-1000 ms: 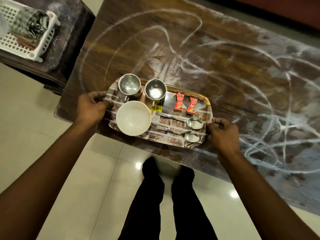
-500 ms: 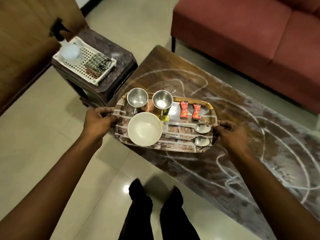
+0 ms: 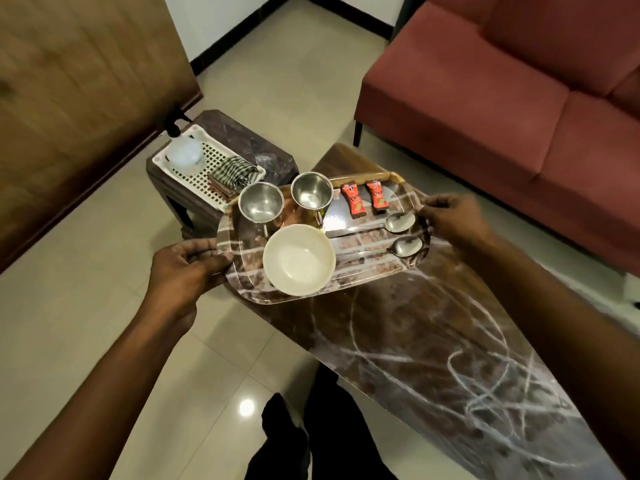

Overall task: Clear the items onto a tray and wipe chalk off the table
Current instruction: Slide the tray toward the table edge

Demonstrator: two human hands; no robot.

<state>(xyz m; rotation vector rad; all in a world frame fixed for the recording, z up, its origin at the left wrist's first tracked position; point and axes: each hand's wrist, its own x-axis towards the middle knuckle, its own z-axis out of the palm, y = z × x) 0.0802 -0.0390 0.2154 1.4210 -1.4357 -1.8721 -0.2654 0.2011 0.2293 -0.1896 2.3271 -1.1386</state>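
The tray is a glossy rounded rectangle with a brown marbled print and pale streaks. It lies across the far left corner of the surface, and its left end projects past the surface edge, over the floor. I cannot tell whether it rests on the surface or is lifted.

Tray contents:
- Near left: one round, cream, smooth bowl.
- Far left edge: two upright polished steel cups, side by side.
- Far edge, right of the cups: two small red sachets, lying flat.
- Right half: two steel spoons, parallel to the long edge, with their bowls toward the right edge.

The surface is glossy brown marble pattern, covered with looping white chalk lines.

My hands are set well apart, each clamped on the tray. My left hand grips the left short edge, fingers curled round the rim. My right hand grips the right short edge, close to the spoons.
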